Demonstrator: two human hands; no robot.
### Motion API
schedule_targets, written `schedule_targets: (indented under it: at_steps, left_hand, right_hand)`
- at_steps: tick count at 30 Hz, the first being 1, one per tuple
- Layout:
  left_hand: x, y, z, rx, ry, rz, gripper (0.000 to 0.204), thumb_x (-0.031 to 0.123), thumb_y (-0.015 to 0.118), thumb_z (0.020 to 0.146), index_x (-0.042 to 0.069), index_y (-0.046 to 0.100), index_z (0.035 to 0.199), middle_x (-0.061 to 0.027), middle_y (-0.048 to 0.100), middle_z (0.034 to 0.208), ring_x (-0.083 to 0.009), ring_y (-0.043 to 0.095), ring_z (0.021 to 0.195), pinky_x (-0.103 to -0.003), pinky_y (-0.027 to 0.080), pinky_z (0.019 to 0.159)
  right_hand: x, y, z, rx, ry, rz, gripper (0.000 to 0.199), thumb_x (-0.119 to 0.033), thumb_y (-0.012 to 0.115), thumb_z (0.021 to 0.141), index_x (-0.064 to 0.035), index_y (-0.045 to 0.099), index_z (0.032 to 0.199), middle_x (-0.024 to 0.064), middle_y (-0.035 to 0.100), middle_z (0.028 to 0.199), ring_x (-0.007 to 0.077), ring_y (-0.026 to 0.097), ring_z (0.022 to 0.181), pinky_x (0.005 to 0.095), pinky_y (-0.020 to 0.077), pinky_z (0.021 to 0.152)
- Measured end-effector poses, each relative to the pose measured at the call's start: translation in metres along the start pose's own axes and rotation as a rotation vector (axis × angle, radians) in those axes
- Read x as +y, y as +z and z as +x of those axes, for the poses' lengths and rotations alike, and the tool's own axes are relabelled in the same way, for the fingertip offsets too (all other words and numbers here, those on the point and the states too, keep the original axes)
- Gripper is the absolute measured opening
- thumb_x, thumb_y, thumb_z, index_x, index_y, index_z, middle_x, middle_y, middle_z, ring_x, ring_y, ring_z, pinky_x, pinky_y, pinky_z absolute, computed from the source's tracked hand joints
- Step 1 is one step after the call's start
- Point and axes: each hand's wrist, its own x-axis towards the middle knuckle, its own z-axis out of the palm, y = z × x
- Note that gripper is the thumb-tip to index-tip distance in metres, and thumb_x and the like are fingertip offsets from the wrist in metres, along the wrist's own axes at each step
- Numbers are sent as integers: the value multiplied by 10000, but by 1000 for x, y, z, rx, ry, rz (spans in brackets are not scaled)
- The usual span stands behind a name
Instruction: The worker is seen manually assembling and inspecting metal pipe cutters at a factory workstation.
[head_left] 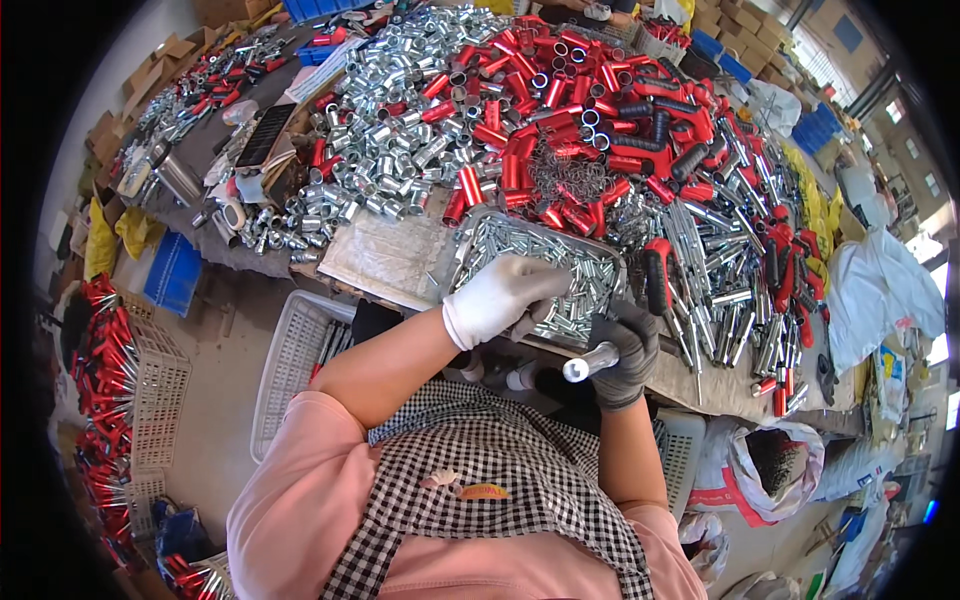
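My right hand [626, 352], in a dark grey glove, is wrapped round a shiny silver metal tube [592, 363], its open end toward me. Just left of it my left hand [512, 294], in a white glove, hovers over a shallow metal tray [621, 268]. Its fingers are curled in and pressed together; whatever they may hold is hidden. Many small silver pins [520, 243] fill the tray. Behind the tray lies a tangle of thin wire springs [570, 180]. To the right of my right hand a red-and-black tool handle [656, 275] rests among long metal rods [690, 250].
Silver sleeves [400, 130] and red tubes [540, 130] heap up across the table's far side. A pale board [385, 250] lies left of the tray. White plastic crates [290, 350] stand below the table's edge. An open sack [765, 465] is at the lower right.
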Motion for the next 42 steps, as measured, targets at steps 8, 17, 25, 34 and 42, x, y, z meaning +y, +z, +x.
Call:
schedule_targets:
  at_steps: [8,17,25,34,42]
  left_hand:
    - [-7,-9,-6,-37,41,264,229,163,614,893,-5,632,1047,-72,634,774,-159,632,660,-295,494,605]
    - [-13,-1,-13,63,569,606,396,217,706,818,16,616,1148,-176,656,1011,-318,646,946,-380,492,865]
    - [-21,4,-16,245,534,315,489,107,820,675,37,636,1123,-90,646,921,-239,647,909,-346,501,834]
    - [-20,18,-21,365,624,553,360,261,691,875,-8,620,1104,-116,639,832,-201,620,732,-329,502,706]
    - [-9,5,-26,-227,207,24,456,365,464,1032,-74,581,1070,-51,537,600,-119,490,461,-229,387,480]
  right_hand:
    - [-13,1,3,9,-97,-2,380,-30,758,747,-81,623,1099,76,666,1001,195,643,775,296,526,633]
    - [-30,-13,2,-150,937,1013,714,-417,812,792,-16,534,1314,35,657,833,40,506,596,189,409,527]
    - [-52,-10,12,-99,955,1053,576,-300,846,765,14,587,1172,69,641,859,100,565,680,202,451,594]
    - [-48,-14,7,-75,1022,1173,551,-277,838,754,8,593,1156,91,654,862,114,552,612,202,416,513]
    - [-20,-14,-2,-27,990,1225,569,-297,840,738,13,597,1149,62,629,823,105,504,550,202,392,491]
